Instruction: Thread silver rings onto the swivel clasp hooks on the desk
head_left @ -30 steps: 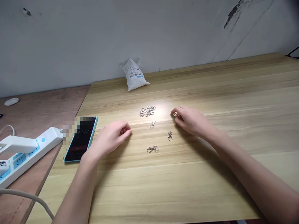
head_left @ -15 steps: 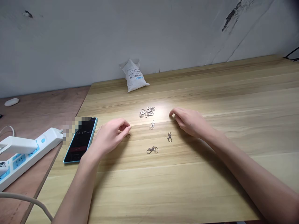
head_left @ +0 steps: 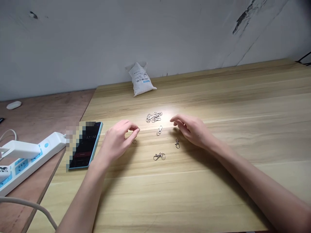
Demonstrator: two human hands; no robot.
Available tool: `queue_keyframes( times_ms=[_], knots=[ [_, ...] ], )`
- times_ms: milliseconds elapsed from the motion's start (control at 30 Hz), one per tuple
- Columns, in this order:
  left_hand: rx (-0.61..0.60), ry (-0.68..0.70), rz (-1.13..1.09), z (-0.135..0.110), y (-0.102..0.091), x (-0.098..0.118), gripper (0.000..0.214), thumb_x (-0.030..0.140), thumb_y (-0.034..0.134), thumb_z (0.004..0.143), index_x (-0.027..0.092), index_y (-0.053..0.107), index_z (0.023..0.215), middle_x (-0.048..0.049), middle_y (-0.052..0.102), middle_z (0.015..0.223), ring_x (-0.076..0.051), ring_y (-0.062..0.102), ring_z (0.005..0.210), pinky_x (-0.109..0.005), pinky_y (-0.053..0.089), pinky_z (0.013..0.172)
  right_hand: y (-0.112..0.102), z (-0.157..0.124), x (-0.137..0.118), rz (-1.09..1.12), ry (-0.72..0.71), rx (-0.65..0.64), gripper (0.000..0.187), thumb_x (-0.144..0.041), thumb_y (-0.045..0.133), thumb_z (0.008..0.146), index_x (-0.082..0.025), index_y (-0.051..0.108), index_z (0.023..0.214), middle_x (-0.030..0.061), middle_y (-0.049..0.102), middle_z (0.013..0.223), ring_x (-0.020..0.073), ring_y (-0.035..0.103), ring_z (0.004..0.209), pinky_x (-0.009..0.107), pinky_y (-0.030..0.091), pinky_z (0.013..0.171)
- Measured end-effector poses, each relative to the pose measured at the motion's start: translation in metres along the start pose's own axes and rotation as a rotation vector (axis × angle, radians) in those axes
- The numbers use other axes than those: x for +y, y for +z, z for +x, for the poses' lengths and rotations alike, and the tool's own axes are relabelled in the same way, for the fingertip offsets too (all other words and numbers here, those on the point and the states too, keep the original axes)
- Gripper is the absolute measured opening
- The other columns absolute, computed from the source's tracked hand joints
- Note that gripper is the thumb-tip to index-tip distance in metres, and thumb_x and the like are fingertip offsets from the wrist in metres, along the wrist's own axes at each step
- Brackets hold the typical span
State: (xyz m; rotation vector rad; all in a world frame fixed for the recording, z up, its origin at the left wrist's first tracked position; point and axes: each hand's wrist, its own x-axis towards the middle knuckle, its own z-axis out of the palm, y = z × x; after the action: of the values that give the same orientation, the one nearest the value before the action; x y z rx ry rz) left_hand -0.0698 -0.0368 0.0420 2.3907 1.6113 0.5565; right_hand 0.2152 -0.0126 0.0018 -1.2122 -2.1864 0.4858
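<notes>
Thumb and forefinger of my left hand are pinched together above the table; whatever may be between the tips is hidden or too small to make out. Just below them a small metal ring lies on the wood. My right hand hovers with bent fingers, the forefinger and thumb slightly apart and nothing visible between them. Closest to it is a silver lobster-clasp hook. Another clasp lies between the hands, and a clasp with rings lies nearer to me. Beyond them is a small pile of clasps.
A white plastic parcel bag stands by the wall. A phone showing a timer lies left of my left arm. Farther left, a white power strip with plugs and a cable rests on a brown surface.
My left hand has lifted a little and shifted right, away from the ring on the table. My right hand has moved left, toward the clasps.
</notes>
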Motion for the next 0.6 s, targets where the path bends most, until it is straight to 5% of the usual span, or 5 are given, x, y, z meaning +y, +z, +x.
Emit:
queue_keyframes(
  times_ms=[600],
  knots=[
    [0.069,0.161,-0.06,0.001,0.017,0.009,0.017,0.026,0.057,0.091,0.019,0.058,0.075,-0.0044,0.068,0.092,-0.018,0.062,0.087,-0.031,0.047,0.076,0.013,-0.004,-0.022,0.245,-0.124,-0.002,0.02,-0.011,0.043,0.092,-0.018,0.062,0.091,0.0055,0.069,0.087,0.0125,0.058,0.072,0.027,0.044,0.062]
  ],
)
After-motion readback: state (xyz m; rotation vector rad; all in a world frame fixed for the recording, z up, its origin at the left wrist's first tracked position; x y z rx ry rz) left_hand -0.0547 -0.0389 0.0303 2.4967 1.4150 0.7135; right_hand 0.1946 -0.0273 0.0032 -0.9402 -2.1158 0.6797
